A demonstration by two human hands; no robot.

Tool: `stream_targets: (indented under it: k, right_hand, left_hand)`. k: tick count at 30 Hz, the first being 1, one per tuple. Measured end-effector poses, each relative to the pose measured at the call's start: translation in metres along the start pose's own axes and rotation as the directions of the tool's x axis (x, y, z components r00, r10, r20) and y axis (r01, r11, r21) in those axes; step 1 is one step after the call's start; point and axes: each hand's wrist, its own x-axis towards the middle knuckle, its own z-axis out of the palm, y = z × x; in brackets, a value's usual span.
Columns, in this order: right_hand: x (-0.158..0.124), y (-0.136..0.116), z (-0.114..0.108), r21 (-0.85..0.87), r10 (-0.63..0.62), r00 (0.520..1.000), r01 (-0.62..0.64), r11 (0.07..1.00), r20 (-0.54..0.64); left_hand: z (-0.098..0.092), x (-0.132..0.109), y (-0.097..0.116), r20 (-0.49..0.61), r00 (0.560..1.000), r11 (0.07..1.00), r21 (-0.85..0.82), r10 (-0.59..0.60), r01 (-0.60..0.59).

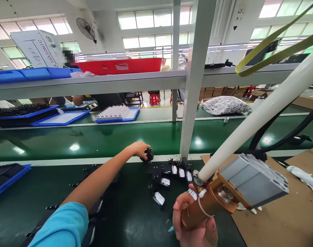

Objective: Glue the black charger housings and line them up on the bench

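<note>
My left hand [139,149] is stretched forward to the far edge of the dark bench, its fingers closed on a black adapter [147,155]. Near the bottom centre, my right hand [194,219] is wrapped round a copper-coloured cylinder [197,214], which is joined to a grey metal block [254,181] and a white pipe [259,116]. Between my hands lie several black adapters with white labels [159,198]. Some are partly hidden behind the cylinder.
A green conveyor [94,140] runs beyond the bench. A metal post [195,79] rises at its edge. Black parts lie under my left arm. A blue tray [11,180] is at left, brown cardboard [269,212] at right. A red tray [120,66] sits on the shelf.
</note>
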Motion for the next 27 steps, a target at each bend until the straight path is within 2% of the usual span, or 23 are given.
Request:
stream_targets:
  k: [4,10,14,17,19,21,24,27]
  right_hand:
    - [-0.002,0.000,0.008,0.025,-0.020,0.997,0.022,0.999,-0.081]
    - [0.001,0.000,0.010,-0.002,-0.134,0.991,0.134,0.991,-0.021]
    - [0.002,0.000,0.009,-0.014,-0.135,0.990,0.135,0.991,-0.031]
    - [0.003,0.000,0.009,-0.018,-0.138,0.990,0.137,0.990,-0.019]
    - [0.004,0.000,0.008,-0.020,-0.136,0.991,0.136,0.991,-0.010]
    - [0.004,0.000,0.007,-0.022,-0.135,0.991,0.135,0.991,-0.007]
    - [0.003,-0.001,0.006,-0.027,-0.135,0.991,0.134,0.991,-0.013]
    - [0.003,-0.003,0.007,-0.041,-0.124,0.992,0.124,0.992,-0.019]
  left_hand:
    - [0.001,-0.014,0.032,0.026,0.998,0.997,-0.044,0.060,-0.059]
    - [0.005,-0.027,0.059,0.062,0.994,0.988,-0.130,0.092,-0.084]
    - [0.004,-0.039,0.056,0.105,0.992,0.975,-0.216,0.069,-0.045]
    - [0.002,-0.048,0.042,0.114,0.993,0.953,-0.304,0.028,0.008]
    - [0.001,-0.058,0.031,0.081,0.997,0.932,-0.360,-0.015,0.043]
    - [-0.001,-0.076,0.019,0.017,0.998,0.911,-0.407,-0.065,0.066]
    - [-0.004,-0.120,0.008,-0.091,0.984,0.880,-0.467,-0.152,0.093]
    - [0.002,-0.175,0.017,-0.175,0.961,0.834,-0.546,-0.214,0.086]
